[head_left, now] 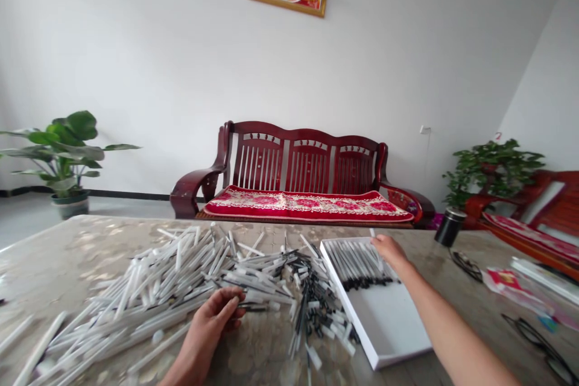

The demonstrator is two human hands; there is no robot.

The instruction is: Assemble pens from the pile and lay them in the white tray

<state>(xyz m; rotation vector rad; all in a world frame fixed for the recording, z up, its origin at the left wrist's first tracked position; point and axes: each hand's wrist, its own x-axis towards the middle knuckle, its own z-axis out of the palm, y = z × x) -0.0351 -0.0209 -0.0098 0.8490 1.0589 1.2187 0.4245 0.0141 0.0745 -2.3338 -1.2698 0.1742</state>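
My right hand (pixel 389 251) is closed on a pen (pixel 373 233), its pale end poking up past the fingers. This hand is over the far right part of a shallow white box (pixel 367 344), where a row of clear pens with black tips (pixel 355 262) lies side by side. At the near edge of the heap, my left hand (pixel 216 316) has thumb and fingers pinched together. Thin dark sticks show near those fingertips, but whether they are held is unclear. Loose white pen barrels (pixel 154 280) spread to the left, and small black and white caps (pixel 316 307) gather beside the box.
All this lies on a patterned table (pixel 244 362). To the right are a black canister (pixel 450 228), glasses (pixel 538 341) and a plastic packet (pixel 511 286). Beyond the table stand a red wooden bench (pixel 307 163) and potted plants (pixel 72 154).
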